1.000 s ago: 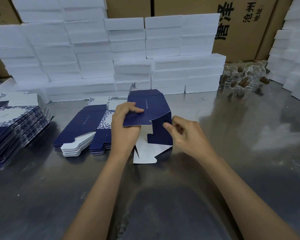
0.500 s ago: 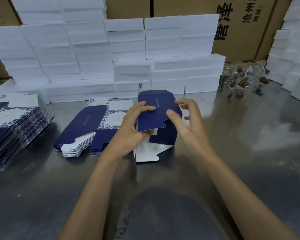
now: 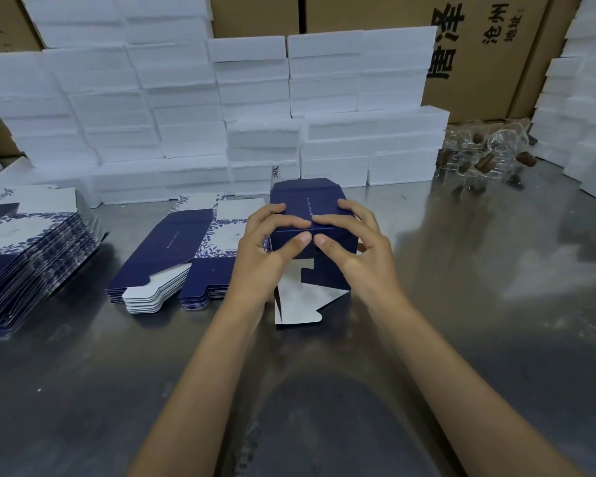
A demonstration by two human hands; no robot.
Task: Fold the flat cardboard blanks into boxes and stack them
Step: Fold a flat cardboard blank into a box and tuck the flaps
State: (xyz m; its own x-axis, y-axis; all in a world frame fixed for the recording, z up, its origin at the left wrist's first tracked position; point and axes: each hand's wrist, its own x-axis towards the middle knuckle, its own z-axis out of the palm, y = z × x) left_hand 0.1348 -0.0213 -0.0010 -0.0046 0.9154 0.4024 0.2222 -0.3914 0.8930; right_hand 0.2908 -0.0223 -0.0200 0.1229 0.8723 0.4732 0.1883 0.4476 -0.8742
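Box, navy and half formed, stands on the steel table right in the middle, and both hands are on it. Left hand has its grip clamped on the near top edge, fingers curled over the upper panel and thumb pressed to the front face; right hand mirrors it, grip clamped the same way, and the two thumbs nearly meet at the centre. White bottom flaps hang open below, splayed toward the camera. Just left lie two low piles of flat blanks, with a taller pile of blanks at the far left edge. White foam blocks are stacked behind, against brown cartons.
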